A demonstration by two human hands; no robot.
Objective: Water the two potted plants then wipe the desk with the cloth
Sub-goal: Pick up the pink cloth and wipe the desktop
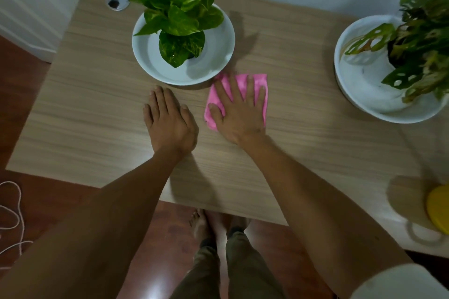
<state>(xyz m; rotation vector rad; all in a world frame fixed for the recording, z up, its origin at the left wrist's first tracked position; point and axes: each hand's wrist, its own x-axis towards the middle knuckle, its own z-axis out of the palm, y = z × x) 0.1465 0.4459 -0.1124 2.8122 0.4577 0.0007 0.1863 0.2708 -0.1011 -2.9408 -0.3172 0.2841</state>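
Observation:
A pink cloth (239, 82) lies flat on the light wooden desk (97, 109), just right of the front rim of a white saucer (150, 56). My right hand (239, 109) presses on the cloth with fingers spread. My left hand (170, 121) rests palm down on the bare desk, left of the cloth, holding nothing. A green variegated plant (179, 7) stands in that saucer at the back middle. A second plant with holed leaves (418, 51) sits in another white saucer (357, 85) at the right.
A yellow object with a white handle (438, 209) sits at the desk's front right corner. A round cable hole (117, 0) is at the back left. White cord (12, 213) lies on the red-brown floor at left. My bare feet (206, 223) stand below the desk's front edge.

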